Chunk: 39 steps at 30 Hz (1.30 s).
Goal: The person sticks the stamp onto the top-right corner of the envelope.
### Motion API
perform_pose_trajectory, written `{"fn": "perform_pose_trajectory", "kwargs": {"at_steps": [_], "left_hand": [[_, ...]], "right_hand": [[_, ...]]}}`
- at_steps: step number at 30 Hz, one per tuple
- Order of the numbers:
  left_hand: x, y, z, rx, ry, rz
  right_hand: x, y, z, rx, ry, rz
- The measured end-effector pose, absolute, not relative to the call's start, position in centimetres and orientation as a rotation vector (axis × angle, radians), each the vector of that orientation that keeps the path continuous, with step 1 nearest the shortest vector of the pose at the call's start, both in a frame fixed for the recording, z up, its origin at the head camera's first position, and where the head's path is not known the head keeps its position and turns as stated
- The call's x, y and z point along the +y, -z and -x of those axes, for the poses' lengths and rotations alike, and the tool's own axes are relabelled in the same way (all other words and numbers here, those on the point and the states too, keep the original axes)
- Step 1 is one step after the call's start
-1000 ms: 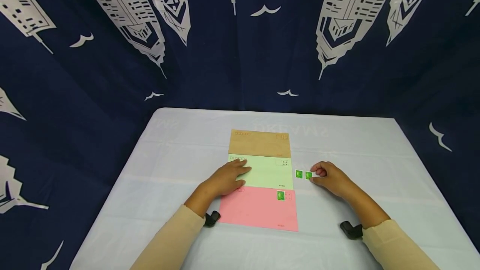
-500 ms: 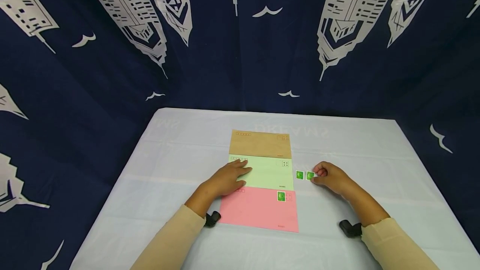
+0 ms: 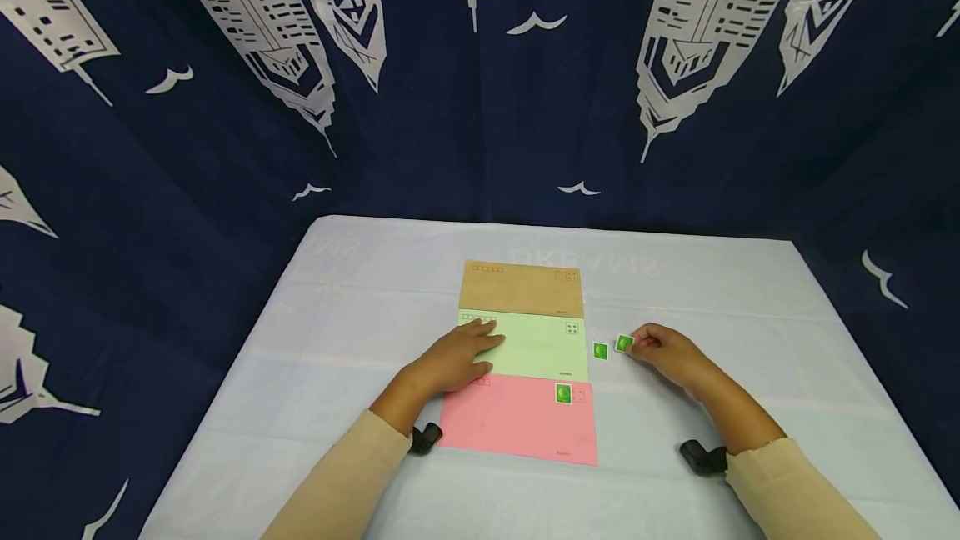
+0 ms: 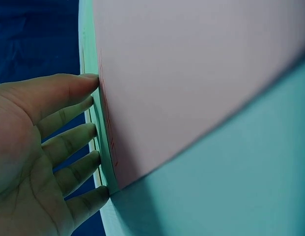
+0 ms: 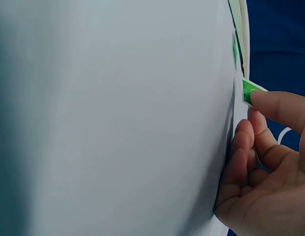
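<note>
My right hand pinches a small green stamp with a white border between thumb and finger; in the right wrist view the stamp is lifted off the cloth. A second green stamp lies flat just left of it. My left hand rests with fingers spread on the left end of the green envelope, its thumb by the top edge of the pink envelope. Another stamp is on the pink envelope, near its upper right corner. The brown envelope lies farthest back.
The envelopes form a column on a white cloth-covered table. A navy curtain printed with white buildings and birds hangs behind. Black cameras are worn at both wrists.
The right hand has picked up the right-hand stamp, which now sits tilted in its fingers. The left hand has stayed where it was.
</note>
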State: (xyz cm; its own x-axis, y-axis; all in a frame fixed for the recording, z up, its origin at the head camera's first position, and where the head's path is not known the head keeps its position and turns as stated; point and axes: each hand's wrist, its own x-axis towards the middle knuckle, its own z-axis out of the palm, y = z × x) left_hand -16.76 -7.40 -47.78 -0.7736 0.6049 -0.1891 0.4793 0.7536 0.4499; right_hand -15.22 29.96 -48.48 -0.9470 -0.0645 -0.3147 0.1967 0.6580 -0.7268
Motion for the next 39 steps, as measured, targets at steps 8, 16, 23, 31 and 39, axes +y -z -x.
{"fn": "perform_pose_trajectory", "kwargs": {"at_steps": [8,16,23,31,39], "left_hand": [[-7.3,47.8,17.0,2.632,-0.538,-0.851],[-7.2,47.7,17.1,2.626,-0.527,-0.845],[-7.2,47.5,17.0,2.616,-0.549,-0.838],[-7.4,47.8,17.0,2.619,-0.559,-0.832],[-7.5,47.8,16.9,2.605,-0.577,-0.826]], "right_hand": [[30.0,48.1,14.8,2.56,1.203,-0.116],[30.0,47.7,14.8,2.537,1.224,-0.135],[29.9,47.4,14.9,2.536,1.243,-0.125],[29.5,47.5,15.2,2.533,1.283,-0.103],[29.2,47.2,15.4,2.533,1.344,-0.112]]}}
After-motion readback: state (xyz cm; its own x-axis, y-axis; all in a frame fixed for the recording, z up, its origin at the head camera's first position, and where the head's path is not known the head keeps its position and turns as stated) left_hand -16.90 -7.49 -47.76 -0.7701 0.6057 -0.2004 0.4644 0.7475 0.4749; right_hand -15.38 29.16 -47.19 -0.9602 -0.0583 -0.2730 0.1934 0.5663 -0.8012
